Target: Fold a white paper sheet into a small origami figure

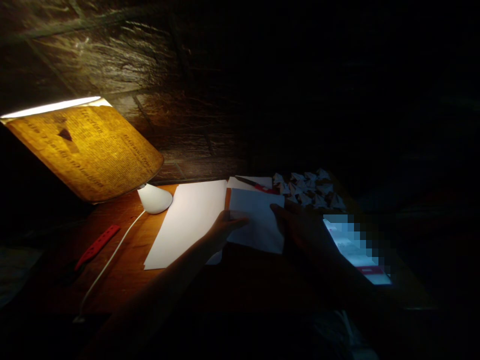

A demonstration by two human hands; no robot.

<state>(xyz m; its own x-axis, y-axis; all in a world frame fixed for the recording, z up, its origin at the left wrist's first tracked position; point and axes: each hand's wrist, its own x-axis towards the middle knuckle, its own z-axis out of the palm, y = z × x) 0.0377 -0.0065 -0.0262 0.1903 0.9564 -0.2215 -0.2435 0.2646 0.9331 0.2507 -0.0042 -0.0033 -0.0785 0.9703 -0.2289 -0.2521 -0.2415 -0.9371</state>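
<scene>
Pinching the small white rectangular paper sheet [258, 220] at frame centre, the left hand [225, 226] grasps its left edge and the right hand [300, 227] its right edge. The sheet looks flat and lamplit. Beyond it lies a heap of small folded white paper pieces [311, 192].

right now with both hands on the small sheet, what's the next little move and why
Likely fold the sheet over, though the light is poor. The left hand is at its left edge and the right hand at its right, it looks unfolded, and small folded pieces are heaped just behind it.
</scene>
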